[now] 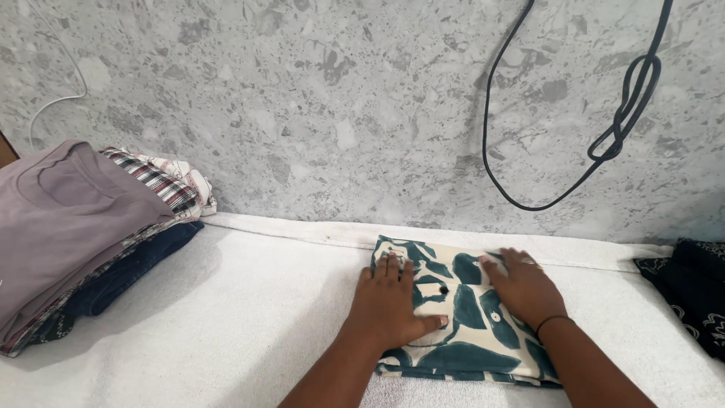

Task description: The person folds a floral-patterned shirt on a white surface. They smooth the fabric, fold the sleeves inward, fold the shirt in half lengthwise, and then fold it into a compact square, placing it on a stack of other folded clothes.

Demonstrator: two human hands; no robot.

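Flanking folded shirt [461,317]: clothes pile [75,227], dark cloth [691,295].

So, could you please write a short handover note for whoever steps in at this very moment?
Left hand: flat, palm down, on the folded teal-and-cream printed garment.
Right hand: flat on its right half.
The garment lies on the white towel-covered surface near the wall.
Done: garment folded into a compact rectangle.
Left: it is not yet on the stack of folded clothes at far left.
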